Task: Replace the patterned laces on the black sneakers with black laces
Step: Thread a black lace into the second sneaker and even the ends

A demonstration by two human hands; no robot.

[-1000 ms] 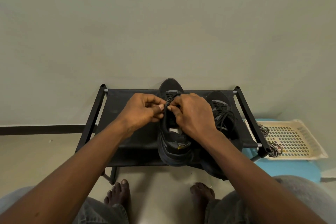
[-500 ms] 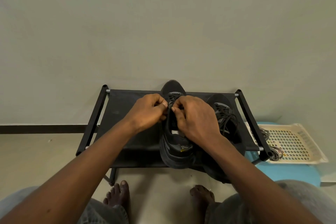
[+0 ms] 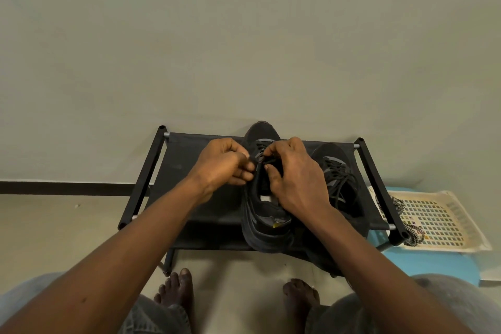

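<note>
Left hand (image 3: 222, 164), right hand (image 3: 295, 179) — fingertips of both pinching thin black lace (image 3: 264, 161) on black fabric sneaker (image 3: 267, 228); second sneaker (image 3: 333, 156) at 3 o'clock.

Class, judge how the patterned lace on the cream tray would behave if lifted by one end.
Probably floppy: the patterned lace lies in loose curls. Likely light, being thin cord. It might snag in the holes of the cream tray.
</note>
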